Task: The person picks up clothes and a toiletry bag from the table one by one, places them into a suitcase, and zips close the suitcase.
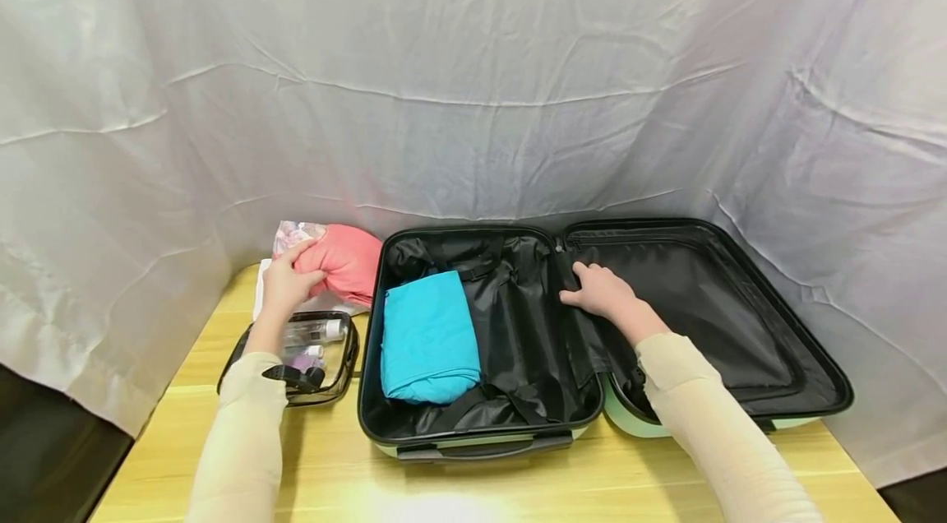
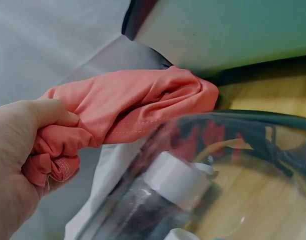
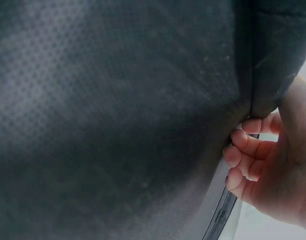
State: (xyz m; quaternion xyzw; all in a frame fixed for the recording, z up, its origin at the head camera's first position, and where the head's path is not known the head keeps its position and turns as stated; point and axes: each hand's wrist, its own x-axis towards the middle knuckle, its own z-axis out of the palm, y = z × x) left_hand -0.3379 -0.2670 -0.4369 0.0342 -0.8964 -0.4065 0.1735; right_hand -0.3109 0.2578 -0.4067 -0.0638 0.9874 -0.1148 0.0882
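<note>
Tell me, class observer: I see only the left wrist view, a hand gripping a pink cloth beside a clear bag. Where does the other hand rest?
Observer: The right hand rests inside the open suitcase, at the middle where the two halves meet.
Operator: Is it holding anything?
Observer: In the right wrist view its fingers curl round the edge of the black lining.
Operator: Is anything packed already?
Observer: A folded blue cloth lies in the left half; the right half shows only lining.
Operator: Where is the pink cloth lying?
Observer: The pink cloth lies on the table, left of the suitcase, behind the clear bag, with the left hand gripping it.
</note>
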